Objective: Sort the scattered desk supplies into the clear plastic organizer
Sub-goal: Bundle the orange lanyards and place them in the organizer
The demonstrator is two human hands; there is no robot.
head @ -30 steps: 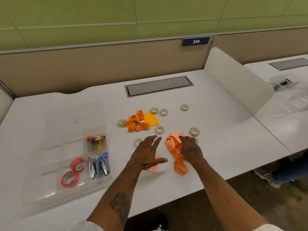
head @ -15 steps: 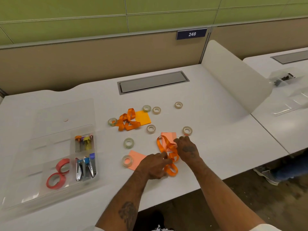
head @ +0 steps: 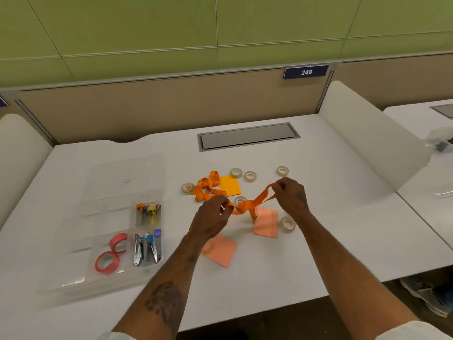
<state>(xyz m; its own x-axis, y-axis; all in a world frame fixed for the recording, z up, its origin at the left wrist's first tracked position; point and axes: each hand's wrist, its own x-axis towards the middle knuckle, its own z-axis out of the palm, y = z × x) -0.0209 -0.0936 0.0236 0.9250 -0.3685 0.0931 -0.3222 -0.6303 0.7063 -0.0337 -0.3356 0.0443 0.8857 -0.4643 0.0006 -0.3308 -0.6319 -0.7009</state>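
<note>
An orange lanyard (head: 255,201) is stretched above the desk between both hands. My left hand (head: 214,218) pinches its near end; my right hand (head: 290,195) pinches its far loop, and a metal clip hangs from the middle. A second orange lanyard (head: 207,186) lies bunched beside an orange sticky pad (head: 230,185). Two pink sticky pads (head: 266,223) (head: 221,251) and several clear tape rolls (head: 250,176) are scattered around. The clear organizer (head: 73,241) at the left holds two red tape rolls (head: 111,256), staplers (head: 147,249) and small items (head: 148,213).
A grey cable hatch (head: 247,136) is set into the desk at the back. White curved dividers stand at the right (head: 372,138) and far left. A neighbouring desk at the right carries a clear container (head: 441,143). A shoe shows on the floor at the lower right.
Both hands took the lanyard off the pink pad, lifted it and pulled it out lengthwise. My right hand moved up and right, my left hand moved left. The camera tilted.
</note>
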